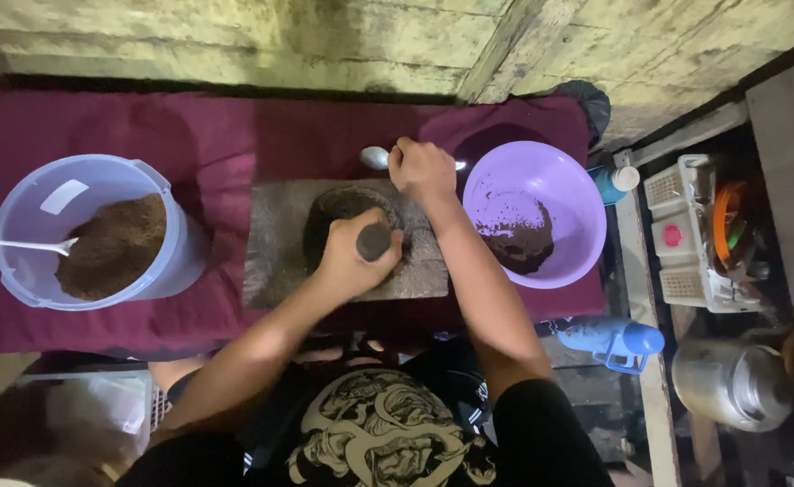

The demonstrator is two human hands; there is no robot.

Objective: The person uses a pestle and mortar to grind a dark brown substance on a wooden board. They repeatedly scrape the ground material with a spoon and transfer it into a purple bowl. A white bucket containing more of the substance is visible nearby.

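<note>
A flat grey grinding stone (280,234) lies on a maroon cloth (216,144), with a dark ground mass (347,206) in its hollow. My left hand (354,257) grips a dark stone pestle (373,242) standing over that mass. My right hand (422,169) is closed on a metal spoon (375,158) at the stone's far edge. To the right stands a purple bowl (541,171) with dark brown paste in it. At the left, a translucent bucket (27,225) holds brown powder (113,245) and a white spoon (23,243).
A rough concrete wall (370,41) runs behind the cloth. On the right are a blue bottle (612,343), a white-capped bottle (618,180), a white basket (690,234) with items and a metal kettle (731,383). A clear plastic box (99,406) sits lower left.
</note>
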